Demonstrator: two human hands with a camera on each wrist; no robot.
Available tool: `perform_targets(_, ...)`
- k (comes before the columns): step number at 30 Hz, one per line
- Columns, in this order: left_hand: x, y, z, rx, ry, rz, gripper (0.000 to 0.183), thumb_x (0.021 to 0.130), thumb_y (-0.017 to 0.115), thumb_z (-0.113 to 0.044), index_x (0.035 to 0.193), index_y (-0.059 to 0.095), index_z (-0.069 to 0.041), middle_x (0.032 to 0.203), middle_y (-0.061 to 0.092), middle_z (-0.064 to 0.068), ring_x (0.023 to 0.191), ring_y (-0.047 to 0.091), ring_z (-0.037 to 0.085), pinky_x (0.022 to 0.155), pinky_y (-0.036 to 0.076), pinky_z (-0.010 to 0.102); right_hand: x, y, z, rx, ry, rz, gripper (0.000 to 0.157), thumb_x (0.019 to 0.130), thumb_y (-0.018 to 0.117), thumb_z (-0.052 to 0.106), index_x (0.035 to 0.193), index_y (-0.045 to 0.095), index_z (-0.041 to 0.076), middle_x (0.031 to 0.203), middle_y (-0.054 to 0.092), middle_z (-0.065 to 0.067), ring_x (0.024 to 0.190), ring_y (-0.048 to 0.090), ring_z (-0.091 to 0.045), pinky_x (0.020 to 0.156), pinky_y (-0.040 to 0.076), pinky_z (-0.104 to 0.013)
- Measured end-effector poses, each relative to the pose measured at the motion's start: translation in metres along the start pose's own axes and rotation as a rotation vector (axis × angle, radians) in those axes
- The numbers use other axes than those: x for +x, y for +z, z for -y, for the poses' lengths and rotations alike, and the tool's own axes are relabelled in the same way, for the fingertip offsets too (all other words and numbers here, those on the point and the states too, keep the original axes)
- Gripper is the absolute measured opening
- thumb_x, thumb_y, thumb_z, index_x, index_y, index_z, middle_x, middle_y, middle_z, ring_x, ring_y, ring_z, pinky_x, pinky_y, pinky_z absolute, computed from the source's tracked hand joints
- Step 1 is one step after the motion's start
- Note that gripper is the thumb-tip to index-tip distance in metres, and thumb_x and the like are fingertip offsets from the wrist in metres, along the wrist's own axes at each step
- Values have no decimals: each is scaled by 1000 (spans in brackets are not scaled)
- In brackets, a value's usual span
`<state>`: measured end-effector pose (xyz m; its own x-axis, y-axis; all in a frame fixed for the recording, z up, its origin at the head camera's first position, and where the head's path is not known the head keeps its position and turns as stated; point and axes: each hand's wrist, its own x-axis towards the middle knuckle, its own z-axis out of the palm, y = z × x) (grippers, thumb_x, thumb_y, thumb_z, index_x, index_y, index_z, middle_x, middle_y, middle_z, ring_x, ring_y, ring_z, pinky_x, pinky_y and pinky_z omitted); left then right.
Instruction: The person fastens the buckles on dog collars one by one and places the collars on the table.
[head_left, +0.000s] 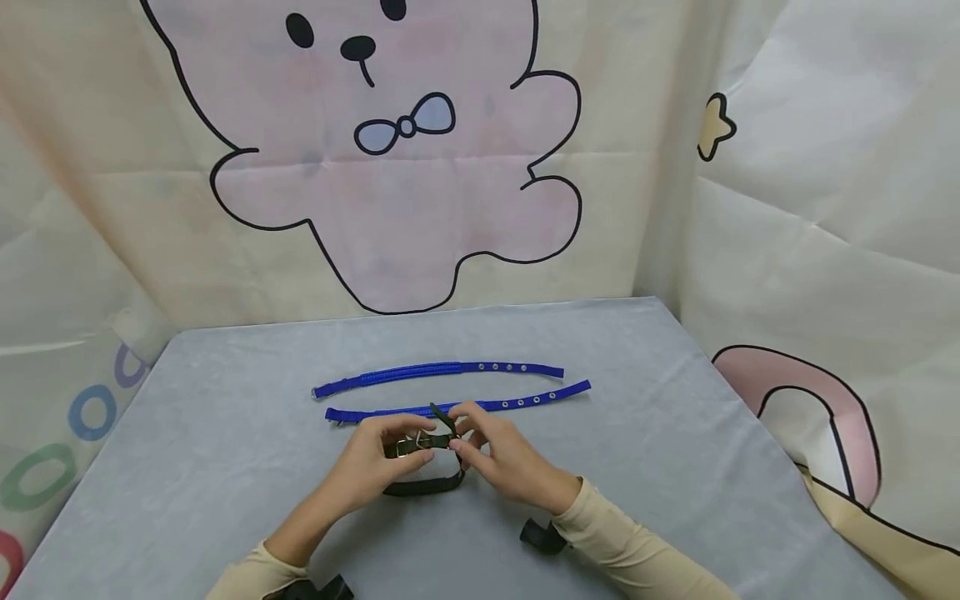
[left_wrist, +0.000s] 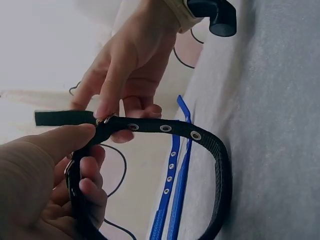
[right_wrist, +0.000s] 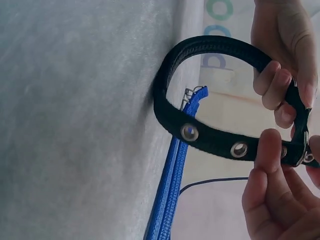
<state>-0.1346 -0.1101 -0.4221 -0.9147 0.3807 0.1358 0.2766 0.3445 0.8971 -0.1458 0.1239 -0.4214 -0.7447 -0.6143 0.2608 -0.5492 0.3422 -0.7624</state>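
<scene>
A dark green pet collar (head_left: 426, 486) with metal eyelets is bent into a loop between both hands, above the table. My left hand (head_left: 363, 462) pinches it by the buckle-end strap between thumb and fingers. With thumb and fingers, my right hand (head_left: 506, 458) pinches the eyelet end at the buckle (right_wrist: 303, 150). In the left wrist view the collar's tip (left_wrist: 65, 118) sticks out past the buckle. Fingers partly hide the buckle, so whether its prong sits in an eyelet cannot be seen.
Two blue collars, a far one (head_left: 420, 372) and a near one (head_left: 532, 400), lie flat side by side beyond the hands on the grey-covered table (head_left: 225, 417). Printed curtains (head_left: 487, 200) rise behind and beside the table. Black wrist mounts (head_left: 542, 536) sit by the sleeves.
</scene>
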Motion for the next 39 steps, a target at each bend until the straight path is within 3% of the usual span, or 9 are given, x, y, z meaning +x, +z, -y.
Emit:
perform_targets(4,1,-4,0,-30,-1,-24,28,91,76,-15,117,73,-4,104,76,12,70,60,3,57,47,22,2,0,-2,81,18,-35,22,102,58,7,123,51,7,123,64,-21,76,73,-24,65,52,-24)
perform_targets(8,2,-4,0,-30,-17,-40,28,91,76,-15,115,74,-2,98,75,13,60,49,4,51,39,22,1,2,-3,152,3,-85,24,98,61,-1,118,51,6,123,59,-19,75,72,-30,70,56,-28)
perform_targets(13,0,-3,0,-42,-26,-73,27,88,79,-17,111,74,-3,99,76,13,68,60,3,57,48,22,1,5,-5,180,-54,-128,21,99,62,2,117,52,6,108,65,-14,68,69,-30,69,59,-33)
perform_targets(18,-2,-1,-1,-49,-35,-104,26,87,80,-17,109,75,-4,98,75,12,71,63,5,59,50,23,2,7,-6,214,-73,-139,26,102,59,8,120,42,5,101,70,-18,67,70,-28,69,60,-39)
perform_targets(27,0,6,-1,-10,-50,-117,23,88,79,-17,107,71,-7,94,71,9,63,50,6,56,43,22,0,4,-4,161,-136,-192,14,100,59,-1,110,51,5,107,66,-22,73,71,-27,70,61,-36)
perform_targets(39,-2,8,-4,-10,-66,-161,20,89,78,-16,106,72,-10,94,69,7,61,45,6,55,39,23,-1,5,-6,149,-146,-183,18,100,58,-1,115,53,7,106,66,-20,72,70,-21,69,59,-32)
